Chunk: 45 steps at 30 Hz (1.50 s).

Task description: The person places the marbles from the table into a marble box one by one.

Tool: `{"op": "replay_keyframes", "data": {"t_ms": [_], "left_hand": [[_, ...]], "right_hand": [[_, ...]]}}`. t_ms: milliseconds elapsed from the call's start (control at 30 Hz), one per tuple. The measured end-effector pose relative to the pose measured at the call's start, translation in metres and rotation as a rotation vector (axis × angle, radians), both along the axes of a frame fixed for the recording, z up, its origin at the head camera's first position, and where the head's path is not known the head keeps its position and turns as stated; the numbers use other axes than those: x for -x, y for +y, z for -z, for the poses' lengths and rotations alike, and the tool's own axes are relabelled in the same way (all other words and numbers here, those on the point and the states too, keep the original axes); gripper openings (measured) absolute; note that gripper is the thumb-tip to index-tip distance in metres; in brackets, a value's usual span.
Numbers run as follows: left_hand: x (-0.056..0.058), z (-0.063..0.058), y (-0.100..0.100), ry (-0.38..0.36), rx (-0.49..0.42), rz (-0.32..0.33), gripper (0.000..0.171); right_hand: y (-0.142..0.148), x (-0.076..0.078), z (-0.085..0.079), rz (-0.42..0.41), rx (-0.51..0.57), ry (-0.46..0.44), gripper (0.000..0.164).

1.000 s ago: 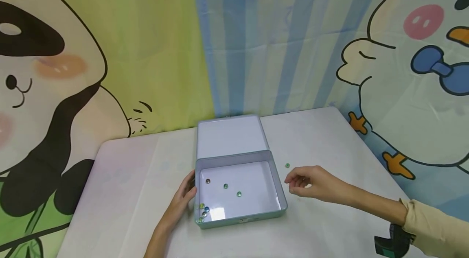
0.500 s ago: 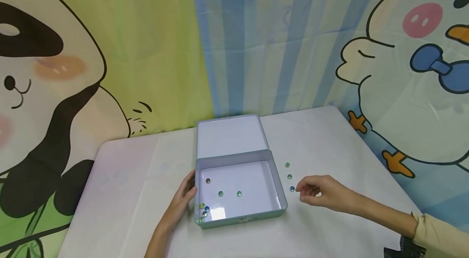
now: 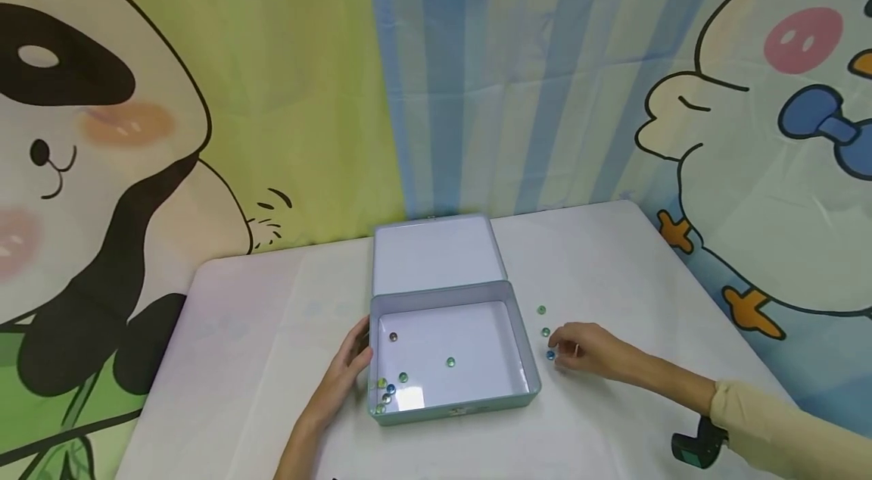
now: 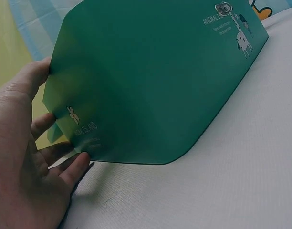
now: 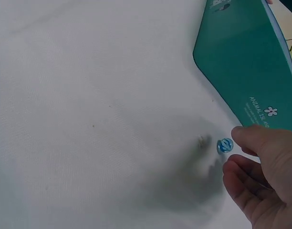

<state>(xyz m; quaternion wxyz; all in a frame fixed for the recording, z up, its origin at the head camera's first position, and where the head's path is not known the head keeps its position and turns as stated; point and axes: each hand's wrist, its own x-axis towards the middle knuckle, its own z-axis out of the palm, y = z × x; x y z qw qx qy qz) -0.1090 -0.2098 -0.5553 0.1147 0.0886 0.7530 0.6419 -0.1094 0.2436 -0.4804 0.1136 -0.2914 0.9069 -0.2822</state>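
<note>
My left hand (image 3: 341, 374) rests against the left side of a green tin box (image 3: 477, 406), thumb near its rim. In the left wrist view, my thumb and several fingertips touch the box's end. The box's hinged lid (image 3: 436, 253) is raised at the back. On the table to its right, my right hand (image 3: 596, 351) hovers at a blue marble (image 3: 550, 355), fingers loosely bent. The right wrist view shows this blue-and-white marble (image 5: 225, 145) on the cloth just beyond the thumb and index fingertips, with a gap around it. Two green marbles (image 3: 546, 331) lie behind it.
Inside the box are a brownish marble (image 3: 393, 337), a green marble (image 3: 451, 362), another green one (image 3: 403, 377), and a cluster with a blue marble (image 3: 391, 389) in the front left corner. White cloth (image 3: 633, 260) covers the table; a cartoon curtain (image 3: 327, 86) hangs behind.
My right hand moves right, uncovering a second green marble and the blue one, then returns left to the blue marble. Inside the box, one green marble rolls toward the front left. My left hand stays.
</note>
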Motion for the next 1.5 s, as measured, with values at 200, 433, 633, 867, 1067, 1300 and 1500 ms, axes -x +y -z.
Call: {"op": "replay_keyframes", "data": {"t_ms": [200,433,633,867,1067,1300,1500], "left_hand": [[-0.002,-0.002,-0.001,-0.013,0.003,-0.005,0.056],[-0.002,-0.001,0.0,-0.017,-0.003,-0.004,0.056],[-0.002,0.0,0.001,-0.018,0.002,-0.002,0.056],[-0.002,0.0,-0.001,-0.017,0.012,0.001,0.056],[-0.002,0.0,-0.001,-0.016,0.004,-0.014,0.056],[-0.001,-0.001,0.0,-0.018,-0.005,-0.008,0.056],[0.0,-0.001,-0.001,-0.013,0.001,0.006,0.056]], "right_hand": [[-0.004,0.003,0.013,0.01,-0.018,-0.025,0.017],[-0.007,0.005,0.021,0.01,-0.055,0.012,0.013],[-0.008,0.004,0.015,0.02,-0.056,0.015,0.013],[-0.008,0.008,-0.021,0.064,0.011,0.058,0.017],[-0.013,0.006,-0.051,0.109,0.123,0.086,0.017],[-0.025,-0.008,-0.068,0.117,0.217,-0.019,0.016],[-0.037,-0.018,-0.074,0.072,0.266,-0.1,0.015]]}}
